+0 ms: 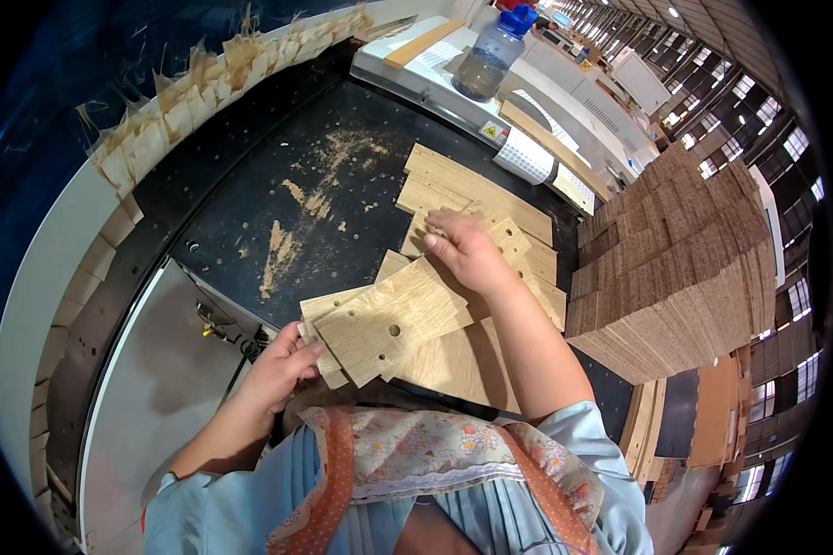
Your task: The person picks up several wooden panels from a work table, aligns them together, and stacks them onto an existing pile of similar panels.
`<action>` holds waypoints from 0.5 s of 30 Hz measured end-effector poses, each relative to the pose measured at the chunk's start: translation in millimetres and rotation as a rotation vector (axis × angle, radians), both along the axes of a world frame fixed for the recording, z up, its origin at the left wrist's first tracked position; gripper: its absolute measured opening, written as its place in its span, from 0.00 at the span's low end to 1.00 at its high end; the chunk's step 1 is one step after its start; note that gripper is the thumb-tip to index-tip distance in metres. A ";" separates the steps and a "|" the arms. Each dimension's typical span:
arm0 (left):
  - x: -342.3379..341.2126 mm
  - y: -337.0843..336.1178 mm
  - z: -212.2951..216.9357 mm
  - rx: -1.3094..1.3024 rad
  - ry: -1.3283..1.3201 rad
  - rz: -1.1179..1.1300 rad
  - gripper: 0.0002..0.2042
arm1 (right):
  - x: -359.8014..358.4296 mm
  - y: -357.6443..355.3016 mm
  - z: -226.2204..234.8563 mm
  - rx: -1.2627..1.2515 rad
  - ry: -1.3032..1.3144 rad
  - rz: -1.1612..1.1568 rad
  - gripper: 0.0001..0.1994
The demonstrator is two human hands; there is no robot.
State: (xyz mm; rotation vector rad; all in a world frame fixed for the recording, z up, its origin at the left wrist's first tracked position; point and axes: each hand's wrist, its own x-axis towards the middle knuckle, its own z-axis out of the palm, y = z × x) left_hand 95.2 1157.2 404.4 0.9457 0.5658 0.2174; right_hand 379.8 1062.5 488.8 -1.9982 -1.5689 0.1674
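Several pale wooden boards [393, 319] with drilled round holes lie fanned over one another in front of me. My left hand [282, 365] grips the near left end of this fan, thumb on top and fingers at the edge. At its far end, my right hand [469, 252] reaches over, fingers curled down on a smaller wooden board [415, 239], its thumb near the fan's edge. The undersides of the right fingers are hidden. More drilled boards [477, 190] lie loosely piled behind and right of that hand. A wider plain board [458, 365] rests beneath, nearest my body.
Sawdust [282, 250] is scattered on the black perforated table [222, 217]. A tall stack of brown particleboard pieces [666, 277] stands right. Behind are a white machine beam [389, 69], a blue-capped water bottle [492, 55] and a roller [526, 157]. Torn strips [194, 102] line the curved left guard.
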 end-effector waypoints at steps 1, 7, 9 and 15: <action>3.2 -2.9 6.7 -0.025 0.000 0.019 0.18 | 11.3 -3.5 -13.4 -0.011 -0.144 0.079 0.15; 6.9 -17.1 19.9 -0.031 0.018 0.070 0.15 | 29.3 -16.6 -25.9 0.162 -0.238 -0.027 0.18; 11.8 -27.2 32.9 -0.059 0.074 0.139 0.15 | 64.3 -32.4 -30.7 0.272 -0.100 -0.309 0.21; 7.4 -28.8 18.3 0.007 0.088 0.054 0.19 | 130.8 -76.0 -30.0 -0.030 0.234 -0.702 0.27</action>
